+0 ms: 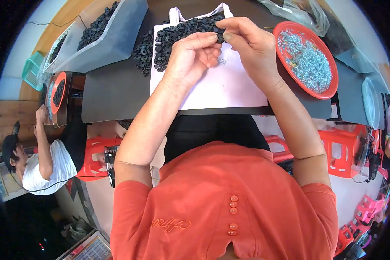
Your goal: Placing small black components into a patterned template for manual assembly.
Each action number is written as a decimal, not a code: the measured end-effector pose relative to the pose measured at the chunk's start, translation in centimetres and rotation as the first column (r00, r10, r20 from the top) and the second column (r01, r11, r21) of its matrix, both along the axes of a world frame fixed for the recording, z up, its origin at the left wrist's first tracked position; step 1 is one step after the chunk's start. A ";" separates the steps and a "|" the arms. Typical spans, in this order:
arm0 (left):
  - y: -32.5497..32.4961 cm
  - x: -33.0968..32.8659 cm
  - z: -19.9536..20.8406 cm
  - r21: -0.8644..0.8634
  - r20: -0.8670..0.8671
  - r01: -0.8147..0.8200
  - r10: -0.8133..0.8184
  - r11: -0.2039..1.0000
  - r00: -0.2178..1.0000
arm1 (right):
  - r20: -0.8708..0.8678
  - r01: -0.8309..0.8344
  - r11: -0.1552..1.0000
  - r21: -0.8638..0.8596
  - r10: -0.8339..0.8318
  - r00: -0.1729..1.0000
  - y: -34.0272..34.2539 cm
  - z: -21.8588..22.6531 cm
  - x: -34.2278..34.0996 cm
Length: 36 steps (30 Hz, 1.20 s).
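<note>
Both hands meet over the far half of a white cloth bag (242,93), which lies on the dark counter (112,95). The thumb and bent fingers of the left hand (192,54) grasp a small black part (220,39); the thumb and forefinger of the right hand (251,50) pinch it from the other side. Whether a metal piece is between them too, I cannot tell. A heap of black parts (184,30) covers the bag's far left corner, a few metal pieces (222,61) lie loose below the hands, and a red tray (334,86) stands by its right edge.

For good handling, the left grip should stay steady while the right fingertips do the fine work, above the bag's pale cloth and well away from the counter's near edge, where a dropped part could roll off.
</note>
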State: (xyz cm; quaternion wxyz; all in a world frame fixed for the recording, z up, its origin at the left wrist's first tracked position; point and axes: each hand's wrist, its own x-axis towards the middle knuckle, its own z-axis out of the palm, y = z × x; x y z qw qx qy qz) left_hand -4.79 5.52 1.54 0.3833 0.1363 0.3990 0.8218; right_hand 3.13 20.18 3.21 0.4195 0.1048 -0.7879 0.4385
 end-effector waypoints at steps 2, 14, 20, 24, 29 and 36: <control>0.0 0.1 0.1 0.009 0.000 0.005 -0.005 1.000 1.000 | -0.003 0.007 1.000 -0.010 -0.007 1.000 0.1 0.0 -0.1; 0.4 0.1 0.6 -0.094 -0.125 -0.032 0.020 0.995 0.992 | -0.070 0.015 1.000 0.014 -0.014 0.997 0.1 0.1 0.0; 0.4 0.2 0.6 -0.093 -0.140 0.031 -0.044 0.995 0.989 | -0.074 0.022 1.000 0.017 -0.021 0.997 0.3 0.2 0.0; 0.4 0.2 0.6 -0.104 -0.136 0.061 -0.075 0.993 0.988 | -0.076 0.012 1.000 -0.001 -0.012 0.997 0.1 0.3 0.1; 0.3 0.1 0.6 -0.091 -0.148 0.071 -0.084 0.993 0.985 | -0.081 0.014 1.000 0.005 -0.014 0.997 0.2 0.2 -0.1; 0.1 0.5 0.8 -0.117 -0.182 -0.009 -0.013 0.993 0.983 | -0.043 -0.020 1.000 0.019 0.021 0.999 0.2 0.1 -0.1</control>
